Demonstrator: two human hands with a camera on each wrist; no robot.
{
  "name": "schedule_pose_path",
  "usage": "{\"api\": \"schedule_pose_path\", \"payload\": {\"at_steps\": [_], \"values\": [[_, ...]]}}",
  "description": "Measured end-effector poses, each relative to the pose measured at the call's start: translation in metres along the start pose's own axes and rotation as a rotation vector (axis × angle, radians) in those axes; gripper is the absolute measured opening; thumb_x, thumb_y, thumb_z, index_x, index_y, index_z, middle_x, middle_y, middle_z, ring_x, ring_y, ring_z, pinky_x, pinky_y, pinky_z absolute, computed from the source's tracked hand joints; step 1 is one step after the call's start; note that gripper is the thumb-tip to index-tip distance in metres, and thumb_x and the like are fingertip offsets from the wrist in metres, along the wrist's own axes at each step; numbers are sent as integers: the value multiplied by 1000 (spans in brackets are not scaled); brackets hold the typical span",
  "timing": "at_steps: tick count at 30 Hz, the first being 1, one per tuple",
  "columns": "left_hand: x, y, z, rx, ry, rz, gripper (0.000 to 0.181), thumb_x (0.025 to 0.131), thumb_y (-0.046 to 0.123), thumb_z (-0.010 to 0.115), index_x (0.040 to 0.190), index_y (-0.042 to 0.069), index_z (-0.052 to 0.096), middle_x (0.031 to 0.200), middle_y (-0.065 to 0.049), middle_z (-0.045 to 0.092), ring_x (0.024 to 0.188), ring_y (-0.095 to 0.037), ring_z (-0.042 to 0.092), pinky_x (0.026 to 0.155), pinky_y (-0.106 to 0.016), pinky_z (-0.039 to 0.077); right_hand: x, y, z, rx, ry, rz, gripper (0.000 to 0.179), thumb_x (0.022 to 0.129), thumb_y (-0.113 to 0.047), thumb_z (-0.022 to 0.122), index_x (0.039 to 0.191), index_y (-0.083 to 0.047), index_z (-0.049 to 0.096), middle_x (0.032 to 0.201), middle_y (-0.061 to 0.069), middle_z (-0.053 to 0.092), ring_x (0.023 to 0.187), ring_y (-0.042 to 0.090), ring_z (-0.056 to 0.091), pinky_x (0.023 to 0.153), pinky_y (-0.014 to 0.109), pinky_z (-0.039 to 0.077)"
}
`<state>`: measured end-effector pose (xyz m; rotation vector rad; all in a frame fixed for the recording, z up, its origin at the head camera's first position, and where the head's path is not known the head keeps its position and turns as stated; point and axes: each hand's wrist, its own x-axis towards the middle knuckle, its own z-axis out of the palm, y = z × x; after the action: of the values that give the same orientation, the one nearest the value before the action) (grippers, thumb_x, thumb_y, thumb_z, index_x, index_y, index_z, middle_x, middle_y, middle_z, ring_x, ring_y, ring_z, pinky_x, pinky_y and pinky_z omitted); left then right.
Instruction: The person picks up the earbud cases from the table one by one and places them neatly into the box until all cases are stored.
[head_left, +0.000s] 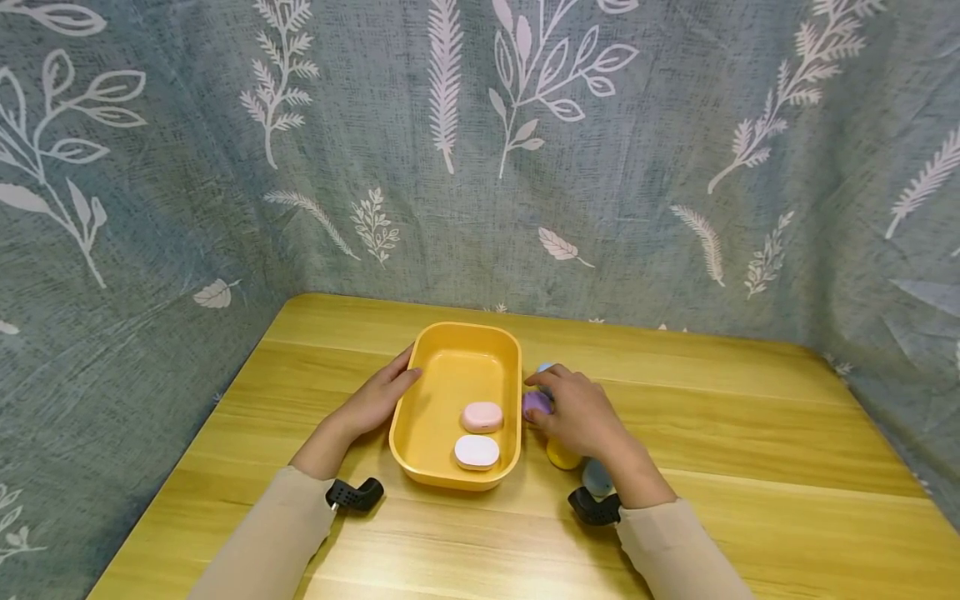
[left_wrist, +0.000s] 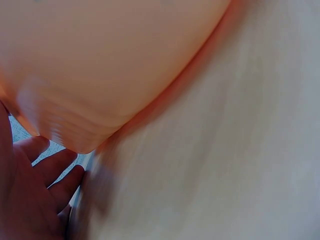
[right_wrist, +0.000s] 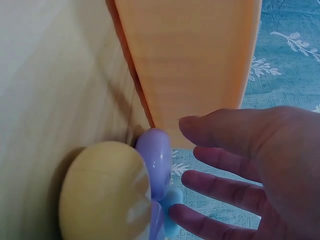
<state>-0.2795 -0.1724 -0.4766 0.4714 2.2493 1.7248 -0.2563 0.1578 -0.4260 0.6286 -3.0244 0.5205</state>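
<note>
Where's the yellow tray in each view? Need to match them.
Head: tray below centre, slightly left.
Left wrist: tray across the upper left, tinted orange.
Right wrist: tray at the top, around the middle, also tinted.
Shared landmark: wooden table, visible in all three.

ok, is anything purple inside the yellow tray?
No, the head view shows only a pink case and a white case in the tray.
</note>
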Motion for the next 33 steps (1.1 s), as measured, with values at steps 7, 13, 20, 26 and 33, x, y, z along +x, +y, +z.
{"api": "schedule_pose_path", "payload": {"at_steps": [7,13,20,26,33], "values": [[1,-1,-1,-3,0,3,59,115,34,35,168,28,10,176,0,11,160,-27,20,127,-53,26,1,0,5,-58,-18,-15,43,95,-33,76,135,-19,68,134,7,66,111,36,64,89,57,50],[1,-1,-2,-10,-2,-4,59,115,36,35,168,29,10,175,1,12,159,-26,24,126,-52,29,2,0,8,-88,-23,-25,44,94,-31,76,136,-18,68,136,7,65,113,35,64,84,54,50],[2,-3,-2,-9,10,-6,60,114,36,36,168,29,11,175,-1,12,160,-27,23,126,-53,28,3,-3,9,-116,-42,-14,46,95,-32,76,137,-16,67,137,7,63,115,34,63,85,53,50],[2,-3,-2,1,19,-11,59,114,35,36,168,29,13,175,0,13,160,-25,19,128,-52,26,3,-5,10,-123,-49,-10,44,96,-31,75,136,-14,68,134,5,61,110,34,62,83,51,49],[2,-4,-1,3,19,-7,59,114,35,36,168,29,13,175,-1,13,160,-26,20,128,-52,25,2,-6,12,-131,-38,-18,41,96,-28,76,133,-15,70,132,7,63,108,33,61,82,52,50]]}}
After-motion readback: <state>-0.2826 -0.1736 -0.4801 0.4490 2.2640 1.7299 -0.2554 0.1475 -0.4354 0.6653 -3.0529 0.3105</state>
